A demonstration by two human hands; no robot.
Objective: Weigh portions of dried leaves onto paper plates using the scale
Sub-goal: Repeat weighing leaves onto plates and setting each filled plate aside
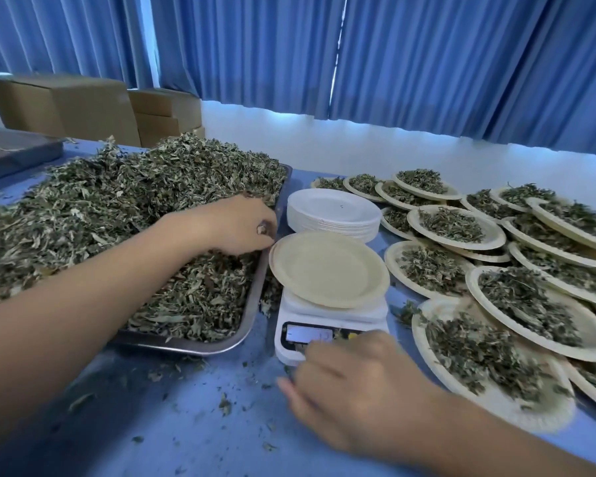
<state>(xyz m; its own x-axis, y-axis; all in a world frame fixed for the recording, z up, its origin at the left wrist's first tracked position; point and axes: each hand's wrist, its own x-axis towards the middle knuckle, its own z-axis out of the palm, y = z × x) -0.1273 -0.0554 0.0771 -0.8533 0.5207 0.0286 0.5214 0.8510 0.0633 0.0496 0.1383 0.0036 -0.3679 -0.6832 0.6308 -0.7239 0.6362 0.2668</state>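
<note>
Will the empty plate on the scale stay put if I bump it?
Probably not: the empty plate overhangs the scale and looks thin, so it may tip. Being paper, it likely flexes if lifted by one edge.

The reading on the scale's display (308,333) is too blurred to tell; the right hand (351,390), itself smeared, covers the scale's front right corner; the fingertips of the left hand (234,223) are buried in the dried leaves (117,201); the heap hides the left side of the tray (252,297); the filled plates (537,304) run off the right edge.
</note>
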